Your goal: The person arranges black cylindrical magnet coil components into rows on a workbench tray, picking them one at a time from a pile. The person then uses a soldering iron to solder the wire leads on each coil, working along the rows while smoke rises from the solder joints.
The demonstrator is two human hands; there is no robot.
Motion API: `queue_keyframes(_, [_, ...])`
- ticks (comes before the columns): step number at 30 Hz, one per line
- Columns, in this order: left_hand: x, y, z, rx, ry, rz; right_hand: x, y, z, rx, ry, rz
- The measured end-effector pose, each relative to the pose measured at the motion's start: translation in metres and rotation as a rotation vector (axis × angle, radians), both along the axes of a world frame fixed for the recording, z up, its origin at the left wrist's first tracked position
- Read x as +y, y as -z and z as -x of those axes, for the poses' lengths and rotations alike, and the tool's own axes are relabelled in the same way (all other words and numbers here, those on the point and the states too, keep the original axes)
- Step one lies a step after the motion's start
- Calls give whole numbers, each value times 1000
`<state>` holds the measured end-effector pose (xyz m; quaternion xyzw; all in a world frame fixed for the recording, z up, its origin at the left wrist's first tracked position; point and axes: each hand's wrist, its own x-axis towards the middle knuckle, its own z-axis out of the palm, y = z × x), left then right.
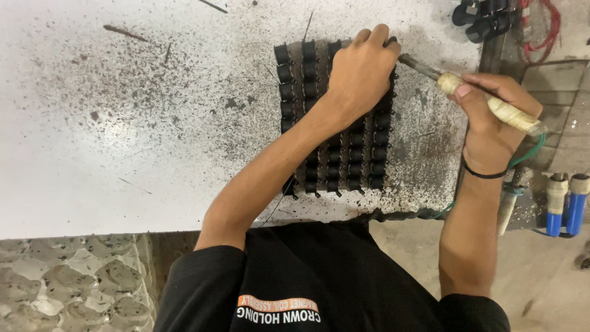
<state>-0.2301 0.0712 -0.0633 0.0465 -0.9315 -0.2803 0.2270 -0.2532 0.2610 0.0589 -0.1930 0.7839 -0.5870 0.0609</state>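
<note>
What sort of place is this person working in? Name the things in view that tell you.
Probably a small workshop: a stained, speckled worktable, a block of small black parts in rows, and a wrapped-handle tool in the right hand.

A single head-worn camera looks steeply down, close over a speckled white worktable, its near edge and the wearer's forearms filling the frame.

two hands, one taped-handle tool, two blue-handled tools
</note>
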Motion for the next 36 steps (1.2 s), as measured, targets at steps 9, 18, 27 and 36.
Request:
queue_keyframes(9, [6, -6, 6, -72, 32, -20, -4, -14, 3, 155, -73, -179])
queue_keyframes(18, [-19, -60, -11, -22, 3, -183, 18, 12, 3, -10, 28, 189])
queue_keyframes(27, [-32, -24, 21, 61, 33, 15, 22, 35, 16, -3, -54, 111])
queue_keyframes(36, [-33, -8, 19, 14, 77, -88, 21, 25, 9, -17, -36, 67])
